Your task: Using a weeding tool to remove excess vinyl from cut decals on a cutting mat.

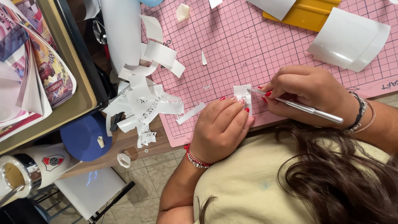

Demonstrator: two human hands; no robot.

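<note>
Hands meet at the near edge of a pink gridded cutting mat [232, 45] on the tabletop [124, 143]. The left hand [222, 126] lies with its fingers [234, 103] pressed flat on a small white sticker piece [241, 92], pinning it to the mat. The right hand [309, 93] has its fingers closed round a slim silver craft knife [306, 108], whose tip touches the same piece. Left of the hands lies a heap of white backing scraps [141, 101], beside a blue round lid [85, 137] and a white mug with a red shield badge [39, 166]. Farther off rest a curled white sheet [350, 39], a yellow squeegee [304, 14] and, far left, a tray of colourful printed sheets [37, 66].
</note>
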